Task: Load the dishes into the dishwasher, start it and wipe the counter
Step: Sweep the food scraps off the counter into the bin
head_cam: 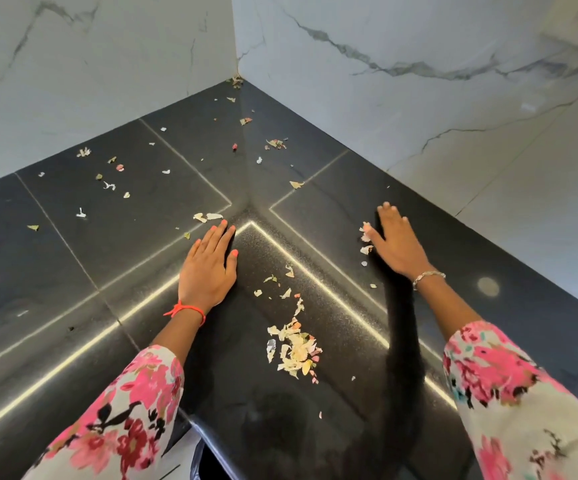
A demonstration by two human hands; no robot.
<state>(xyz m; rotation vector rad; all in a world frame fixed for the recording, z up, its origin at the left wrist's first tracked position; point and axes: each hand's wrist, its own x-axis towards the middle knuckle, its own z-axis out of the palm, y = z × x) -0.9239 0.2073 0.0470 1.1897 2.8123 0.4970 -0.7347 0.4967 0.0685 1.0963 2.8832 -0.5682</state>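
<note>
left hand [208, 268] and right hand [398, 244] flat on the bench [73, 271], fingers [216, 237] straight, nearly together; scrap pile [294, 348] lies between them, wristward, nearer the left.

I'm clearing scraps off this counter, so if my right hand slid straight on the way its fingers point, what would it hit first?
Most likely the marble wall. Your right hand points across a bare strip of counter towards it. The scraps lie beside the thumb, not ahead. Depth is hard to judge.
</note>
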